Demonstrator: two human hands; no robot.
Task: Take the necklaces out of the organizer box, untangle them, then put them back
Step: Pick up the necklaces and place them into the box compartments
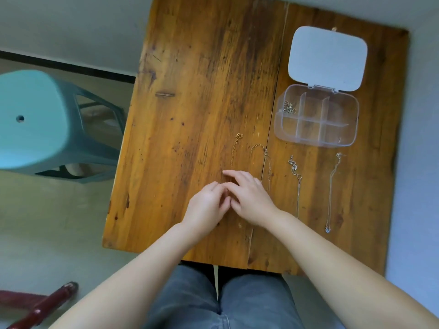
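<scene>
A clear plastic organizer box (316, 138) lies open at the table's far right, its pale lid (327, 58) flat behind it. One tangled necklace (289, 109) sits in its far-left compartment. Several thin chains lie stretched out in a row on the wood: a gold one (235, 148), a second gold one (265, 157), a silver one (297, 181) and a silver one with a small pendant (332, 186). My left hand (206, 205) and my right hand (249, 198) meet over the near end of the leftmost gold chain, fingers pinched on it.
The wooden table (190, 91) has a seam running down its middle. A teal plastic stool (47, 124) stands at the left on the floor. Red furniture legs (42, 307) show at the lower left. My knees in grey trousers sit under the near edge.
</scene>
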